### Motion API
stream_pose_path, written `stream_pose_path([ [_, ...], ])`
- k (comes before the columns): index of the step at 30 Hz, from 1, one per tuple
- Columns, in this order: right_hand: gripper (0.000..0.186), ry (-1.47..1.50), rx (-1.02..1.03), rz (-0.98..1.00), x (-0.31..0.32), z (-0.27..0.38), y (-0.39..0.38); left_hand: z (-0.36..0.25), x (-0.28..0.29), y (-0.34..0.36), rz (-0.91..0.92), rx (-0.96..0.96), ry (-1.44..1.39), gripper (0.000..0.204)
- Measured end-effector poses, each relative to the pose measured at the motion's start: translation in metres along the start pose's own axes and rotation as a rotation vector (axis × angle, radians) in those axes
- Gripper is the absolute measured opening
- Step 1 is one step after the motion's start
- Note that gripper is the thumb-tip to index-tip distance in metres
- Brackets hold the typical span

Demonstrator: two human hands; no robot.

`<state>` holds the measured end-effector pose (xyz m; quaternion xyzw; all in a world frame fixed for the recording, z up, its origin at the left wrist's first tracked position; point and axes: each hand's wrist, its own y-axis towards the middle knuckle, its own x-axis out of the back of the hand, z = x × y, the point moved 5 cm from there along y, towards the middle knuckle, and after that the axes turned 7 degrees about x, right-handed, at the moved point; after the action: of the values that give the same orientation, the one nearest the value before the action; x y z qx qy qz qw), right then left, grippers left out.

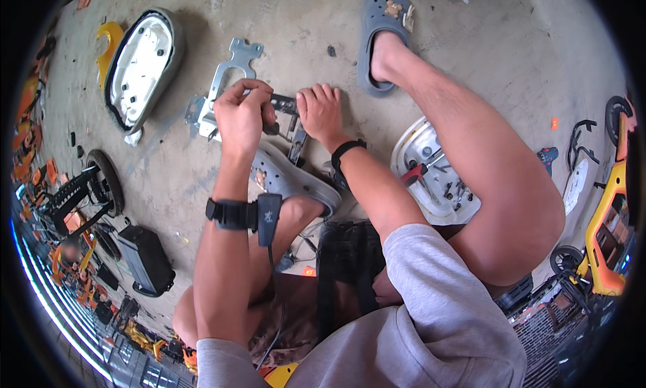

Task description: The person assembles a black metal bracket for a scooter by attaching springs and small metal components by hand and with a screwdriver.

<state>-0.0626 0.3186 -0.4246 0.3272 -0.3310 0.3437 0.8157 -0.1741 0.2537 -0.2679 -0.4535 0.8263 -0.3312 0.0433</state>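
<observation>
A silver metal bracket [222, 75] with a forked far end lies on the floor, joined to a black metal frame [294, 127]. My left hand [242, 115] is closed above the joint between them, fingers pinched together. A small dark piece shows under its fingers, too hidden to name. My right hand [321, 112] grips the right end of the black frame, its fingers over the far side and the thumb on the left. My left foot, in a grey clog [286, 176], is against the near side of the frame.
To the right, a white shell [431, 203] holds screws and a red-handled screwdriver [414, 175]. A black-rimmed white shell [142, 68] lies far left beside a yellow part [108, 48]. A black box [145, 260] and wheel [105, 183] are left; a yellow frame [605, 226] is right.
</observation>
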Motion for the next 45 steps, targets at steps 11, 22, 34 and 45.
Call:
stream_pose_path([
  [11,0.014,0.177,-0.188,-0.095,0.029,0.011,-0.001,-0.001,-0.019,0.005,0.003,0.012,0.117,0.013],
  [22,0.017,0.411,-0.273,-0.036,0.051,0.024,-0.017,0.009,-0.008,0.012,0.089,0.062,0.051,0.015],
  [34,0.015,0.392,-0.256,0.063,0.041,0.004,-0.016,0.077,-0.033,0.015,0.084,0.168,-0.009,0.011],
  [45,0.008,0.431,-0.271,0.124,0.038,0.006,-0.014,0.037,-0.027,0.008,0.107,0.102,0.03,0.01],
])
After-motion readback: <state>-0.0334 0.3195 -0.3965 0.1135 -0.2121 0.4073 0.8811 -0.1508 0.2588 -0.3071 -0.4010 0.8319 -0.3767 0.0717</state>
